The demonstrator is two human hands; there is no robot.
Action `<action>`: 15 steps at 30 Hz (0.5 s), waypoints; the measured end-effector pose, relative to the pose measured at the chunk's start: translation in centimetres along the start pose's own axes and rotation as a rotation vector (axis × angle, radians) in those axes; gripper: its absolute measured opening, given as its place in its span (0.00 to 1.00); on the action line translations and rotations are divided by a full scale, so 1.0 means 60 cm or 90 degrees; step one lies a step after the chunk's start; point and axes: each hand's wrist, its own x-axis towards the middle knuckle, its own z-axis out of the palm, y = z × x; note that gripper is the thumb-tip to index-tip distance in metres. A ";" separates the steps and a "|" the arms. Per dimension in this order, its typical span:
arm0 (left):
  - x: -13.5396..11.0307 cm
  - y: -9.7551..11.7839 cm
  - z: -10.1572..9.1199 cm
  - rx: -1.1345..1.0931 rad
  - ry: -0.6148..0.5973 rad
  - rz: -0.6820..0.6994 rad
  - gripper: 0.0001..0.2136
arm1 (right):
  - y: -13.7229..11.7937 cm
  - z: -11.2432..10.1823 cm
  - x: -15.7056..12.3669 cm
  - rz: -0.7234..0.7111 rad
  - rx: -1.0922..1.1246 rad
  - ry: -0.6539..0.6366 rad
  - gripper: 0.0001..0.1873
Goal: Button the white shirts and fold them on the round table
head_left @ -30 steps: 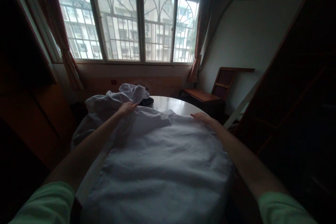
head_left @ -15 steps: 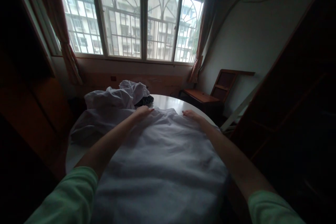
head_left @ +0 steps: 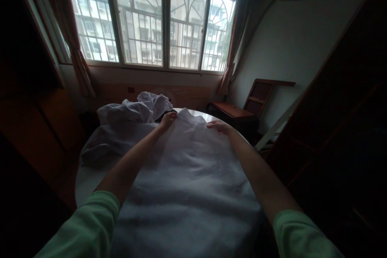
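Note:
A white garment (head_left: pixel 193 177) lies spread over a round white table, its narrow collar-like end at the far side and its near part hanging toward me. Whether it is a shirt or a coat I cannot tell. At the far left corner of that end, my left hand (head_left: pixel 168 119) is closed on the cloth, lifting it slightly. My right hand (head_left: pixel 220 126) pinches the opposite far corner with thumb and fingers. Left of my left hand lies a crumpled heap of white cloth (head_left: pixel 130 111). A dark patterned item (head_left: pixel 163 116) is partly hidden behind that hand.
The round table (head_left: pixel 83 185) shows its rim at left and far right. Beyond it stand a wooden chair (head_left: pixel 231 109) and a leaning white frame (head_left: pixel 276 127). A barred window (head_left: pixel 139 36) with tied curtains fills the back wall. Dark wooden furniture (head_left: pixel 51 117) flanks the left.
The far end of the garment has risen and shifted away from me, covering more of the table's far edge. My left hand moved up and slightly right; my right hand moved slightly left.

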 end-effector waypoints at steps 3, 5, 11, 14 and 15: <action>-0.003 -0.005 -0.007 0.051 0.014 0.045 0.10 | 0.011 -0.032 -0.002 0.066 -0.076 -0.064 0.21; -0.006 -0.004 -0.015 0.085 0.018 0.058 0.09 | 0.019 -0.049 -0.006 0.065 -0.132 -0.072 0.21; -0.013 -0.003 -0.055 0.193 -0.144 -0.004 0.16 | 0.060 -0.077 -0.040 0.044 -0.229 -0.132 0.21; -0.016 0.004 -0.077 0.201 -0.193 -0.046 0.16 | 0.072 -0.080 -0.043 0.029 -0.270 -0.070 0.19; -0.017 0.008 -0.082 0.197 -0.170 -0.050 0.15 | 0.072 -0.080 -0.040 0.012 -0.276 -0.012 0.18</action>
